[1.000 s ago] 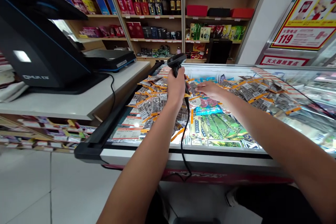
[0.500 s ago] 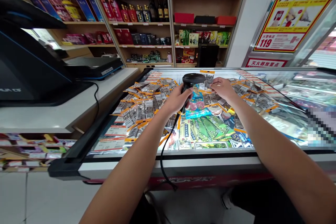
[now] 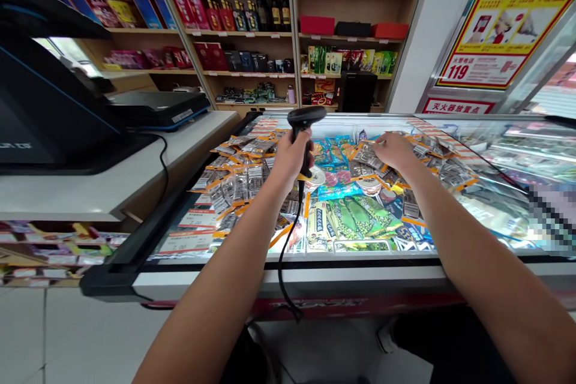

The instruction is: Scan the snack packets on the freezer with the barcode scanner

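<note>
My left hand (image 3: 290,155) is wrapped round the handle of a black barcode scanner (image 3: 306,115), held upright above the glass top of a chest freezer (image 3: 342,276). The scanner's black cord (image 3: 288,240) hangs down over the freezer's front edge. My right hand (image 3: 393,150) is over the right-hand pile, its fingertips pinched at the edge of a small clear packet (image 3: 368,156) with dark contents and orange edging. More such packets (image 3: 252,183) are heaped on the left of the glass, beyond my left forearm.
Frozen-food bags (image 3: 360,216) show through the glass between the piles. To the left, a counter (image 3: 90,192) carries a dark machine (image 3: 49,102) and a flat scale (image 3: 157,109). Shelves (image 3: 245,35) with boxes and bottles stand behind. Price labels (image 3: 189,241) lie at the freezer's left front.
My left hand has moved the scanner left and slightly up. My right hand has shifted right; the packet standing upright between my hands no longer shows there.
</note>
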`<state>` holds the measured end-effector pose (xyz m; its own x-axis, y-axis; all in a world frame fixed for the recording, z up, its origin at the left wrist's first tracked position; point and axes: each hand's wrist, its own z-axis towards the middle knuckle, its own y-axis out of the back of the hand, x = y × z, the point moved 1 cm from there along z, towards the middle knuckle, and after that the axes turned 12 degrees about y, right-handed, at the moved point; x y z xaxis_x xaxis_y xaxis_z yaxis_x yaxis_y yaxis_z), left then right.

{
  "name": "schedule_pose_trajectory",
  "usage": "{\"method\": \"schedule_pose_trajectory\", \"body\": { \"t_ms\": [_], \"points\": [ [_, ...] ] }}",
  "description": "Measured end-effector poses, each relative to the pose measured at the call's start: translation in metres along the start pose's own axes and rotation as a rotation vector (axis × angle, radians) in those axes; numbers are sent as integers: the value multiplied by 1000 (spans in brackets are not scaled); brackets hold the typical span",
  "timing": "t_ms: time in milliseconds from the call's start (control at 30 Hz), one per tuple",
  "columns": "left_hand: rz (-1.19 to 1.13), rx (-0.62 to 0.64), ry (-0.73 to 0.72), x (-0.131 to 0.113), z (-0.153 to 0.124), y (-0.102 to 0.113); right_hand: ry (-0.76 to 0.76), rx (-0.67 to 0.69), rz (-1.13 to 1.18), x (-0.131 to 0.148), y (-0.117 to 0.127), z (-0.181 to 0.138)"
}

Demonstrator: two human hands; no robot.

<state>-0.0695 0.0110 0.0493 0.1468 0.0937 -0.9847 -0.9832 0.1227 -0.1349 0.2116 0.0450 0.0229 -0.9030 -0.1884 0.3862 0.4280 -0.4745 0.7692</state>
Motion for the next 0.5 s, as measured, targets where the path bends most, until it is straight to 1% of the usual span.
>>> {"method": "schedule_pose_trajectory", "body": {
  "t_ms": [33, 67, 100, 133, 200, 233, 267, 300, 333, 367, 433, 500],
  "points": [
    [-31, -80, 14, -2, 3, 5, 26, -56, -110, 5, 0, -3],
    [-52, -158, 26, -4, 5, 10, 73, -107, -173, 13, -1, -7],
    [-63, -227, 33, -6, 6, 15, 141, -133, -175, 24, -6, -10],
    [-68, -286, 30, -8, 8, 20, 222, -121, -118, 38, -12, -14],
    [-77, -359, 6, -12, 9, 28, 379, 25, 110, 70, -32, -22],
    [-84, -378, -8, -13, 9, 31, 413, 124, 232, 87, -44, -26],
    [-93, -393, -19, -14, 9, 33, 421, 235, 328, 103, -56, -30],
    [-101, -402, -25, -15, 9, 35, 405, 314, 371, 117, -69, -33],
    [-106, -407, -27, -15, 9, 35, 375, 358, 364, 129, -80, -36],
    [-108, -407, -27, -14, 9, 35, 339, 379, 334, 138, -91, -38],
    [-102, -402, -23, -14, 8, 34, 276, 374, 257, 147, -106, -40],
    [-88, -385, -17, -14, 6, 32, 246, 371, 269, 148, -111, -38]
  ]
}}
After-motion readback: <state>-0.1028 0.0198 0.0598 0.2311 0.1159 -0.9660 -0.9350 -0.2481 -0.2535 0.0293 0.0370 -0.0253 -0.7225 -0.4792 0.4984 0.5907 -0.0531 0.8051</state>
